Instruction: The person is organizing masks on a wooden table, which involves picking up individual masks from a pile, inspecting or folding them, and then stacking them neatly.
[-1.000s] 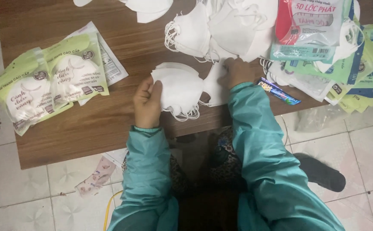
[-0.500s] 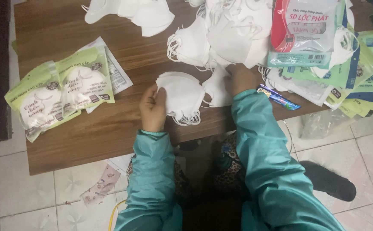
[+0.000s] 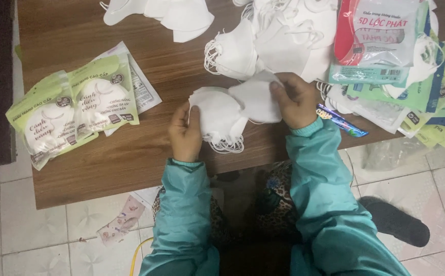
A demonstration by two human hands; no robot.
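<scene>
Your right hand [image 3: 296, 99] had lifted a white face mask [image 3: 255, 97], pinched; your left hand [image 3: 184, 135] clamped the mask stack [image 3: 217, 120], whose ear loops at 6 o'clock might have snagged.

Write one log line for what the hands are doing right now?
left hand: holds white mask stack | right hand: grips single white mask | surface: wooden table
</scene>
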